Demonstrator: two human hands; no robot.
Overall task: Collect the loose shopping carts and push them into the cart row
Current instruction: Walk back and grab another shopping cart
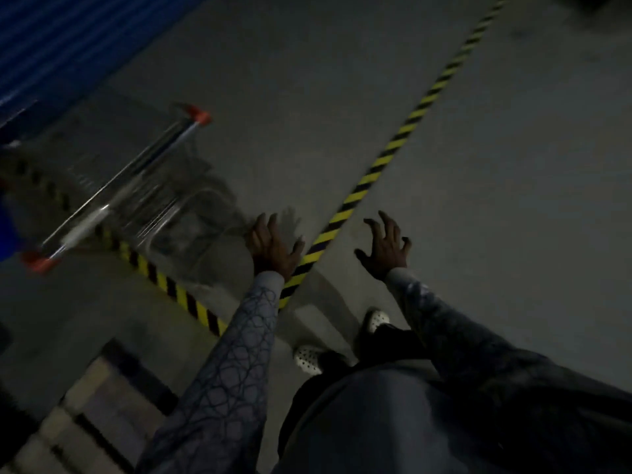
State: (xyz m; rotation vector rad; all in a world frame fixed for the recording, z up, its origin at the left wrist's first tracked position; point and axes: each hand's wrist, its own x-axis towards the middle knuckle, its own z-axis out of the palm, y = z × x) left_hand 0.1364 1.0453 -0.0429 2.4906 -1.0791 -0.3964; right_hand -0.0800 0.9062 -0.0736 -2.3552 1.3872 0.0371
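Observation:
A wire shopping cart [143,196] with a metal handle and orange end caps stands blurred at the left, over a yellow-and-black floor stripe. My left hand [273,248] is held out in the air to the right of the cart, fingers spread, touching nothing. Further right, my right hand [386,248] hangs apart from the cart, fingers loosely spread and empty. No cart row shows clearly in this dim view.
A long yellow-and-black striped line [410,124] crosses the grey concrete floor diagonally, meeting a second stripe [164,285] near my feet. A blue corrugated wall [58,42] fills the upper left. Pale steps or blocks [95,405] lie at the lower left.

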